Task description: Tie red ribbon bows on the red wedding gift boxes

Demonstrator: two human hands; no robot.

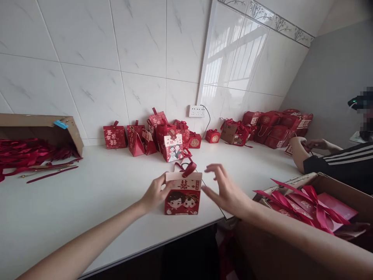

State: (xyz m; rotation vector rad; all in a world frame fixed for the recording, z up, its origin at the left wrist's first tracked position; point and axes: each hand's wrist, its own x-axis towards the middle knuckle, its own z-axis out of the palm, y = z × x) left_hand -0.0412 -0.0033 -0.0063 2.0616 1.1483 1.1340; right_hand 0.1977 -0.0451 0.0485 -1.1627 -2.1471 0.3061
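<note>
A red and cream gift box (182, 200) with two cartoon figures on its front stands upright near the counter's front edge. A dark red ribbon (189, 168) is tied in a bow at its top. My left hand (157, 192) grips the box's left side, thumb at the front and the other fingers partly hidden behind. Just off the box's right side, my right hand (223, 188) is open, thumb and fingers apart, with nothing in it. Right behind stands a white-fronted box (174, 149) with a printed couple.
Several red gift boxes (114, 136) line the wall, with a larger stack (272, 128) at right. Ribbons (32, 153) spill from a cardboard box (77, 132) at left. Another cardboard box (305, 179) at right holds ribboned packets. A co-worker's hands (316, 146) work beyond it. A power strip (196, 111) hangs on the wall.
</note>
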